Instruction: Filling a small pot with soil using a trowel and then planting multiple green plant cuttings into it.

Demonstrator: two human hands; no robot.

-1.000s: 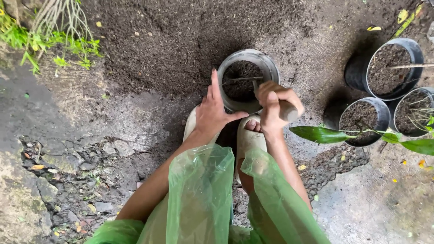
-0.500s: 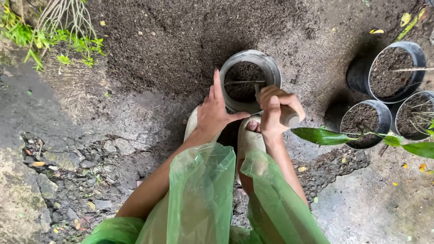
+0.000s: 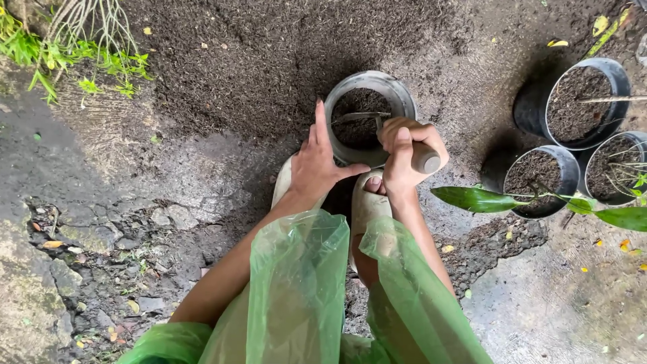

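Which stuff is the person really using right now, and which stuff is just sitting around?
In use:
- grey round pot of dark soil
- wooden-handled hand tool, gripped by the right hand
- left hand, steadying the pot's side

Just sitting around:
- three black pots of soil
- long green leaves on a thin stem
- green weeds
- yellow fallen leaves

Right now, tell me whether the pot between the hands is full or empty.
Partly filled. The grey pot stands upright with dark soil inside, lying below the rim. The left hand steadies its side; the right hand grips a trowel.
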